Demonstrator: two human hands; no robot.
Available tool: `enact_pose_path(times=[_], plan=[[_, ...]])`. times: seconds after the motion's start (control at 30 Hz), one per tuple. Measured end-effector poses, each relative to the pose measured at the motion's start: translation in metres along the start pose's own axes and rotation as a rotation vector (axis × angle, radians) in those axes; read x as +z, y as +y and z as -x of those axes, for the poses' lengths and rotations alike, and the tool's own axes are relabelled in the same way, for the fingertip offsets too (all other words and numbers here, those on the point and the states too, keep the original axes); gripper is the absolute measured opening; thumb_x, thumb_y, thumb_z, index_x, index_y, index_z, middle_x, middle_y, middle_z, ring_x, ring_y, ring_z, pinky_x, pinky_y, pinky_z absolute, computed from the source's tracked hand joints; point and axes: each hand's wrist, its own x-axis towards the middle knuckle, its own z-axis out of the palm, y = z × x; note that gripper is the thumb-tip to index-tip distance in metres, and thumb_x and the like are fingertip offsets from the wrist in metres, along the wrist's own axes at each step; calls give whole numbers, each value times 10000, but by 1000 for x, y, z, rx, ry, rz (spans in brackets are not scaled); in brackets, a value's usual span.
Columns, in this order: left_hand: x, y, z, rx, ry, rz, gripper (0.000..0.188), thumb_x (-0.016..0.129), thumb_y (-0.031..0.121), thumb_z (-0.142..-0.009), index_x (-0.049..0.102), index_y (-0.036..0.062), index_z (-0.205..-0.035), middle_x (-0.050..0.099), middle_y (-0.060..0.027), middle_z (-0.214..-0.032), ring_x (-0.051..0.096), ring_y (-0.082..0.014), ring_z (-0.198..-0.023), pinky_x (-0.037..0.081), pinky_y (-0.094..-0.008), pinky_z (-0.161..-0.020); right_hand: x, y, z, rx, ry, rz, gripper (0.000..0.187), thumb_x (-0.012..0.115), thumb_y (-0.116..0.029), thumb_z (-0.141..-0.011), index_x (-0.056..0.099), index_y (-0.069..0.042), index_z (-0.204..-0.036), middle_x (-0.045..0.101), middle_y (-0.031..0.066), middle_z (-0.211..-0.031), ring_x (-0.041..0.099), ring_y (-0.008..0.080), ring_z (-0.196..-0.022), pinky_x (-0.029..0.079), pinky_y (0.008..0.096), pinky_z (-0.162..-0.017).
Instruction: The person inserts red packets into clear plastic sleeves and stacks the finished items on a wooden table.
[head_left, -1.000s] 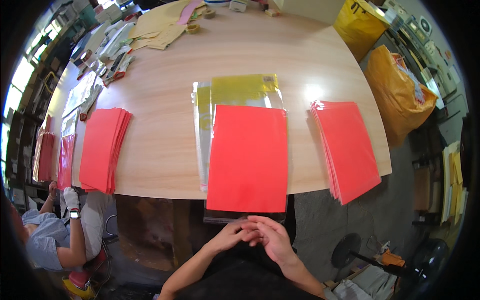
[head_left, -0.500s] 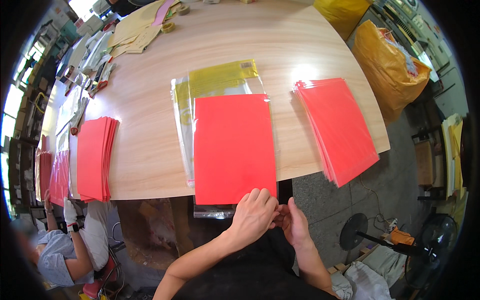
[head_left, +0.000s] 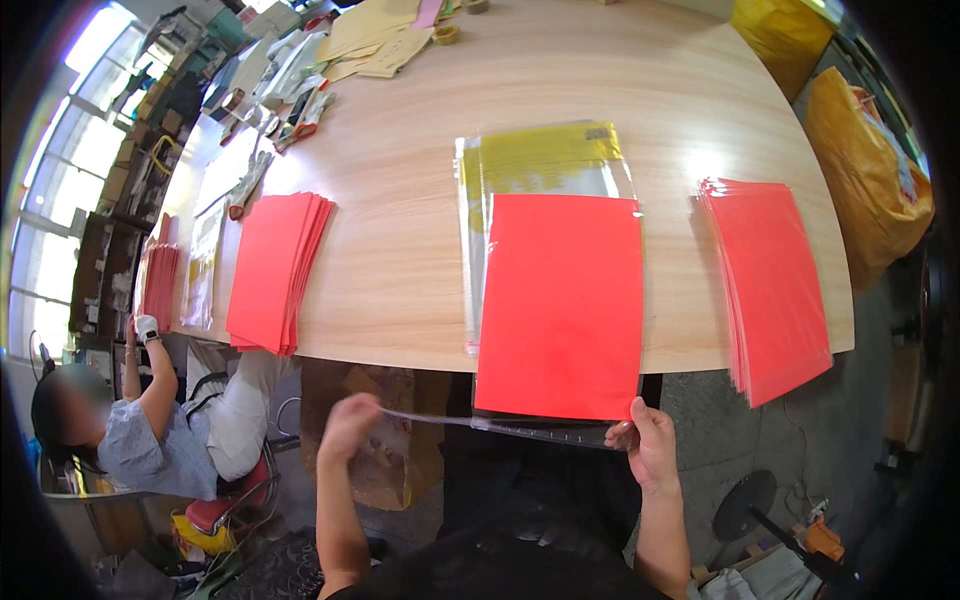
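- Okay, so we'd read this as peeling off the thin, clear plastic strip (head_left: 430, 417), which stretches from our bare left hand (head_left: 350, 425) over to the see-through plastic flap (head_left: 540, 433) at the near end.
- Our left fist looks closed on the strip's end, but it's blurry, so we can't tell exactly how the fingertips sit. We'd draw it sideways, low and even; a jerk could probably snap the strip or twist the flap.
- Our bare right hand (head_left: 647, 448) has a narrow pinch on the flap's right end: thumb by the near right corner of the bright red, rectangular sheet (head_left: 560, 300), fingers curled below. That's our anchor, so firm but no crumpling.
- As for the sheet, it's right in front of us on the pale wood-grain table (head_left: 400, 220), near end poking past the edge. Clear, yellow-topped plastic sleeves (head_left: 550, 150) show beyond it; whether it's inside one or just on top, we honestly can't tell.
- That overhang seems the weak spot: if we tug downward, the sheet may bend or skew.
- Elbow room's decent: the fanned stack of plain red sheets (head_left: 270, 270) on our left and the glossy, plastic-wrapped red stack (head_left: 770, 280) on our right both sit apart from our hands.
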Motion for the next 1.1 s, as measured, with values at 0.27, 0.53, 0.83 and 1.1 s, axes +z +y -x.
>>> enact_pose_path(times=[0.27,0.53,0.83,1.1], plan=[[62,-128,17,-300,484,833,295,533,338,-1007,647,77,-1085,637,-28,-889,557,-159,-739,449,-296,-633,-18,5,0,-491,238,720,195,655,-190,-955,638,1,-919,631,102,-790,614,219,-668,497,331,-631],[156,50,5,1080,233,-425,436,886,53,-656,657,71,-1027,589,-105,-969,605,-258,-738,520,-340,-663,-5,-9,6,-1259,100,1420,525,852,-100,-738,659,-139,-1225,539,130,-1120,563,283,-940,507,354,-729],[190,63,10,81,-143,797,144,667,159,-940,565,103,-857,658,-37,-899,632,-180,-859,509,-335,-816,16,0,-2,-364,160,149,196,678,-40,-915,486,-75,-913,561,35,-832,578,110,-701,497,267,-557],[276,49,20,-52,-477,708,436,535,484,-1005,606,57,-1058,618,-46,-865,591,-174,-766,485,-326,-690,29,-6,-6,-126,80,-100,196,642,-236,-969,528,-87,-1025,624,18,-830,580,97,-634,437,228,-506]])
